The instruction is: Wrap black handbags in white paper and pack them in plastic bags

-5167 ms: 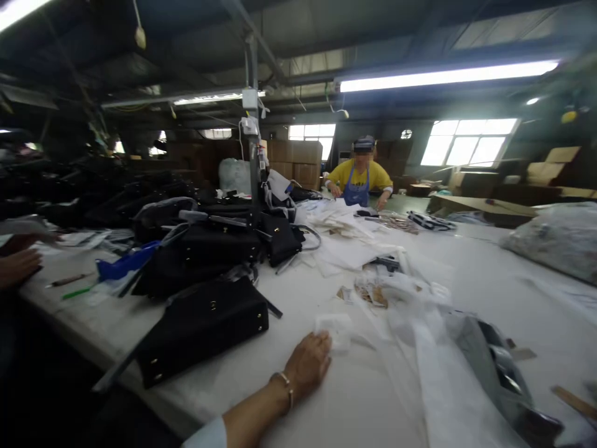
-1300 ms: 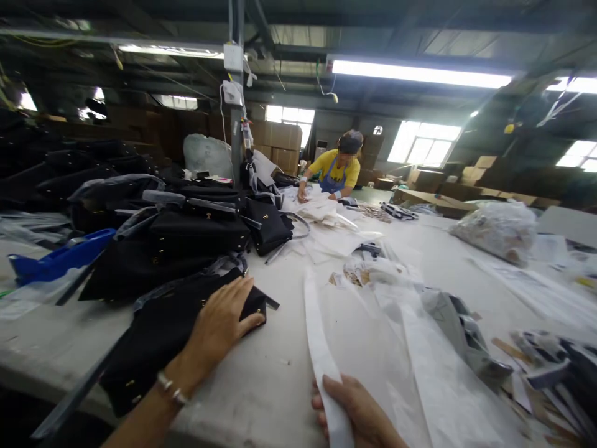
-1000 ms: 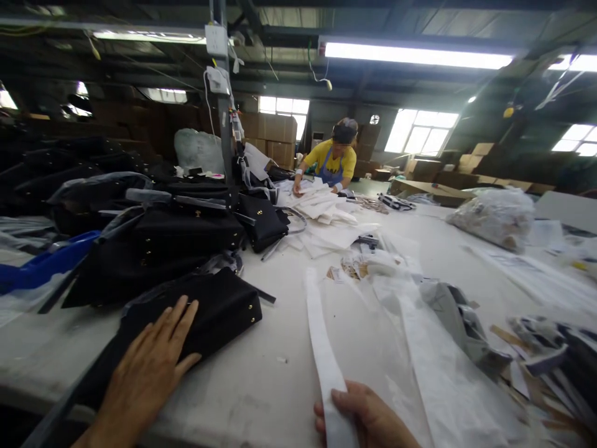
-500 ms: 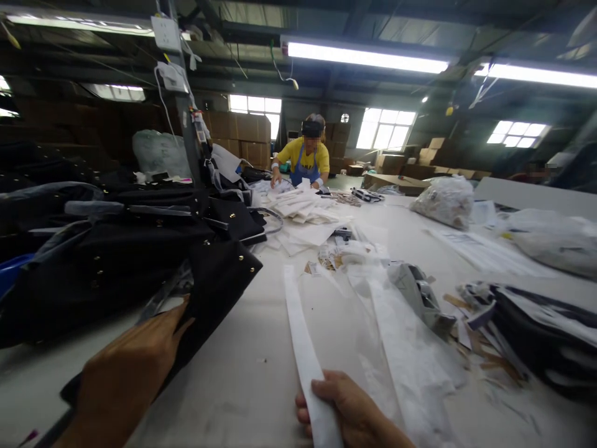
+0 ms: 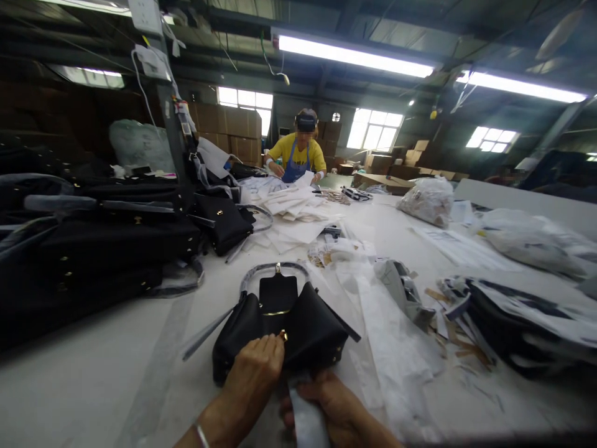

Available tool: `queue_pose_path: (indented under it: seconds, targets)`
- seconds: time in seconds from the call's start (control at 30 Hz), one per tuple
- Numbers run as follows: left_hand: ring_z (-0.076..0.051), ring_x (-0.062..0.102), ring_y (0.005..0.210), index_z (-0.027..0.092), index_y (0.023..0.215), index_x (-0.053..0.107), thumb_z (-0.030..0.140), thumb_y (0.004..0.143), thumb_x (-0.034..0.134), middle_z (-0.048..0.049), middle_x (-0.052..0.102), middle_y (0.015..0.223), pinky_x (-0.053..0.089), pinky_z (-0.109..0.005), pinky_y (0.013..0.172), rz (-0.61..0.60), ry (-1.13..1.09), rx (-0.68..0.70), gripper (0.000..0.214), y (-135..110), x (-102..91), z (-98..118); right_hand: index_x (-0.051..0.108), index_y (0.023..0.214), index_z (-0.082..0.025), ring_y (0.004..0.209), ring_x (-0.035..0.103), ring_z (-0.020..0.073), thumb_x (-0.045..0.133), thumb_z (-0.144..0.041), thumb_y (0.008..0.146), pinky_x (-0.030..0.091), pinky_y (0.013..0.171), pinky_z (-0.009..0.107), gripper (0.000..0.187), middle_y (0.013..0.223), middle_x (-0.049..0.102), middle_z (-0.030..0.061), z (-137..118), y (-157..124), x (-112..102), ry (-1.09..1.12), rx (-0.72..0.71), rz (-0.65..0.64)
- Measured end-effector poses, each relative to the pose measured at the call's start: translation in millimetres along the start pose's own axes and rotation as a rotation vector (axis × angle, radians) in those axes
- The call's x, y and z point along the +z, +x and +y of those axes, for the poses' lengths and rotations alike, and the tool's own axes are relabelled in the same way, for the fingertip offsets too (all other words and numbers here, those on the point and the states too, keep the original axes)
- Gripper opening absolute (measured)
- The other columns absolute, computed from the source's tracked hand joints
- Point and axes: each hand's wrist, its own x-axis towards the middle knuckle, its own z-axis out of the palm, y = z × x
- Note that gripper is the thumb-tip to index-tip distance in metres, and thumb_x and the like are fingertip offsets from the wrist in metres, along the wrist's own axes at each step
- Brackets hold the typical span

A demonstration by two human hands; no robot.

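A black handbag with gold fittings stands on the white table in front of me, its wrapped handle arched at the back and its flap raised. My left hand is closed on the front upper edge of the bag, beside the gold clasp. My right hand pinches a white strip between thumb and fingers, just below the bag's front. The strip's far end is hidden against the bag.
More black handbags are piled on the left. White sheets lie heaped ahead, where a co-worker in a yellow shirt stands. To the right are clear plastic film, a tape dispenser, a dark bag and a scrap-filled plastic bag.
My left hand has brought a black handbag from the left pile to the middle, before me. My right hand still holds the white strip, now close against the bag.
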Motion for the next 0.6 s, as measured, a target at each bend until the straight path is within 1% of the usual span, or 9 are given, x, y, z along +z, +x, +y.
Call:
queue_pose_path:
  seconds: [0.07,0.17,0.27,0.37,0.5,0.53,0.6]
  targets:
    - [-0.027,0.071,0.095,0.008,0.116,0.066,-0.008,0.076,0.050,-0.0173,0.073,0.108,0.059,-0.039,0.082,0.025,0.010,-0.007,0.047,-0.1,-1.7,-0.2,0.041,0.128,-0.013,0.059,0.069,0.0236,0.062,-0.019,0.074,0.055,0.054,0.032,0.058,0.072,0.070,0.0101,0.1,1.3,0.0,0.003,-0.003,0.005]
    - [-0.025,0.072,0.092,0.008,0.116,0.066,-0.008,0.076,0.045,-0.0154,0.074,0.107,0.060,-0.036,0.079,0.074,0.006,0.029,0.048,2.7,-14.1,-9.8,0.043,0.124,-0.014,0.059,0.069,0.0234,0.061,-0.020,0.076,0.055,0.053,0.031,0.052,0.073,0.070,0.0105,-1.6,0.2,1.3,-0.006,0.015,0.033]
    - [-0.020,0.073,0.088,0.011,0.116,0.066,-0.007,0.081,0.039,-0.0114,0.075,0.104,0.060,-0.030,0.074,0.142,-0.026,0.023,0.048,5.9,-31.9,-30.4,0.046,0.115,-0.013,0.057,0.068,0.0214,0.056,-0.019,0.078,0.053,0.051,0.028,0.039,0.074,0.070,0.0114,-5.0,-3.5,2.9,0.004,0.040,0.061]
    - [-0.019,0.074,0.086,0.011,0.115,0.067,-0.004,0.086,0.035,-0.0106,0.076,0.103,0.059,-0.027,0.073,0.245,-0.021,-0.053,0.046,6.1,-50.7,-55.2,0.049,0.105,-0.013,0.059,0.068,0.0210,0.055,-0.017,0.077,0.053,0.051,0.027,0.028,0.077,0.071,0.0134,-7.3,-5.7,3.3,0.033,0.053,0.103]
    - [-0.020,0.074,0.085,0.009,0.118,0.065,0.001,0.091,0.038,-0.0112,0.076,0.103,0.059,-0.028,0.075,0.390,0.059,-0.114,0.039,-1.4,-73.8,-81.5,0.051,0.098,-0.014,0.061,0.069,0.0225,0.065,-0.019,0.073,0.053,0.050,0.027,0.029,0.077,0.071,0.0128,-6.7,-5.5,3.1,0.053,0.031,0.105]
    - [-0.020,0.074,0.086,0.009,0.118,0.065,0.002,0.092,0.039,-0.0108,0.076,0.104,0.059,-0.028,0.075,0.414,0.084,-0.122,0.038,-5.1,-78.4,-86.0,0.051,0.097,-0.014,0.061,0.069,0.0220,0.067,-0.020,0.072,0.053,0.050,0.026,0.030,0.078,0.071,0.0125,-7.6,-6.0,3.0,0.055,0.026,0.105]
    - [-0.020,0.073,0.088,0.010,0.120,0.064,0.001,0.091,0.040,-0.0101,0.075,0.106,0.058,-0.029,0.078,0.421,0.137,-0.131,0.039,-14.6,-84.9,-91.5,0.052,0.098,-0.014,0.063,0.069,0.0209,0.071,-0.021,0.071,0.053,0.051,0.026,0.033,0.080,0.072,0.0125,-13.3,-8.6,2.0,0.061,0.006,0.114]
